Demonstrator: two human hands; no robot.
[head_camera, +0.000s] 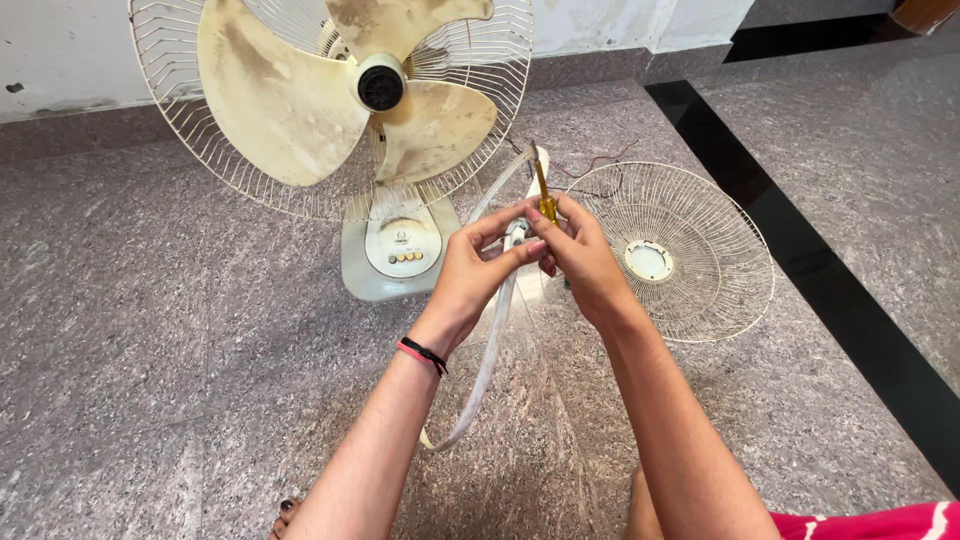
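Screwdriver (544, 195) with its yellow handle stands nearly upright, shaft pointing up above my right hand (583, 262) fingertips pinching it, while my left hand (470, 275) fingers grip the white plastic ring (487, 350) beside it.

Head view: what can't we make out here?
- Screwdriver: tip hidden behind right hand fingers.
- White guard ring: the part being worked is covered by left hand and right hand.
- Table fan: top cut off by frame edge.
- Fan base buttons: too small to read.
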